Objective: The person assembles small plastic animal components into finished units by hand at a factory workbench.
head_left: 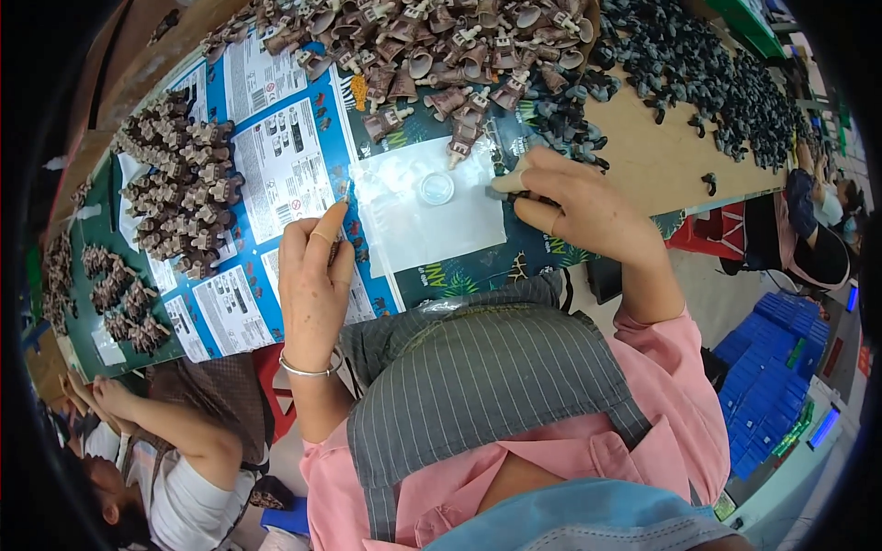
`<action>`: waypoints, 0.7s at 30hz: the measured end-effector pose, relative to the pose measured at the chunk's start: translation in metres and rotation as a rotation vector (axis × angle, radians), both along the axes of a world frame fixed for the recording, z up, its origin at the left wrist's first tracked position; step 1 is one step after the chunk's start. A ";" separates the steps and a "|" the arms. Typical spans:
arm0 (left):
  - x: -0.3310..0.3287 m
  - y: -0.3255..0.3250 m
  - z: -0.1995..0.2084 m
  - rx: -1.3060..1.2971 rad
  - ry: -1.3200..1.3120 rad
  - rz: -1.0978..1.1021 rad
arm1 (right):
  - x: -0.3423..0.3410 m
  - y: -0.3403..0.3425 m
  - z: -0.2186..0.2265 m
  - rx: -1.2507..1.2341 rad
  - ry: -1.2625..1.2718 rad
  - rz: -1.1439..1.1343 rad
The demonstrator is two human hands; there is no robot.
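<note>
My left hand [312,289], with cots on some fingers, is closed at the left edge of a white sheet [395,243]. A small brown plastic figure part [334,252] shows between its thumb and fingers, mostly hidden. To the right of the sheet, my right hand [579,207] pinches a small dark grey plastic part [501,194] between cot-covered fingertips. A small round clear dish [435,189] stands on the sheet between the hands. Just beyond it, brown figure bodies [467,129] lie at the sheet's far edge.
A large heap of brown figure bodies [432,41] fills the far side. Dark grey parts [707,73] spread over brown cardboard [643,138] at the right. Brown figures [179,184] are piled at the left on printed sheets [280,151]. A co-worker's arm [175,422] is at lower left.
</note>
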State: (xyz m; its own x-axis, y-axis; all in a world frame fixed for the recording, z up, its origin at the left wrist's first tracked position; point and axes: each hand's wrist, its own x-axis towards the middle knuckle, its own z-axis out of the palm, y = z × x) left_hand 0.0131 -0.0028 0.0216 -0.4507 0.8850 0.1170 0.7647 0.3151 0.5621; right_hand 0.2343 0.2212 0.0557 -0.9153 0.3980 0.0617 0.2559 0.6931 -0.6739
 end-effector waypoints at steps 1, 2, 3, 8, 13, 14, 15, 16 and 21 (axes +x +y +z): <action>0.001 0.002 0.000 -0.003 -0.005 -0.007 | -0.001 0.003 0.002 -0.041 -0.071 0.060; 0.002 0.004 0.002 0.044 -0.135 0.035 | -0.002 0.006 0.001 -0.083 -0.140 0.120; 0.003 0.004 0.003 0.086 -0.259 0.084 | -0.005 0.013 -0.005 -0.114 -0.127 0.165; 0.007 0.001 -0.011 0.261 -0.604 0.140 | -0.027 0.037 -0.014 -0.319 -0.256 0.141; 0.013 -0.001 -0.017 0.341 -0.776 0.319 | -0.026 0.023 -0.022 0.050 0.006 -0.021; 0.013 -0.001 -0.018 0.341 -0.781 0.321 | -0.024 0.017 -0.020 0.140 0.085 -0.133; 0.012 -0.003 -0.018 0.347 -0.758 0.351 | -0.019 0.014 -0.018 0.137 0.085 -0.124; 0.011 -0.004 -0.018 0.354 -0.741 0.372 | -0.009 0.012 -0.017 0.174 0.077 -0.229; 0.009 0.001 -0.022 0.368 -0.820 0.346 | 0.013 -0.013 -0.023 0.421 -0.057 -0.346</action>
State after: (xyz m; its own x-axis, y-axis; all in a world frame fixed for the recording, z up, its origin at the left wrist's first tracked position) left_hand 0.0221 -0.0017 -0.0001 -0.7451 0.6584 -0.1067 -0.0121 0.1466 0.9891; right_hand 0.2471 0.2079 0.0329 -0.7421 0.6277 0.2351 0.5443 0.7690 -0.3352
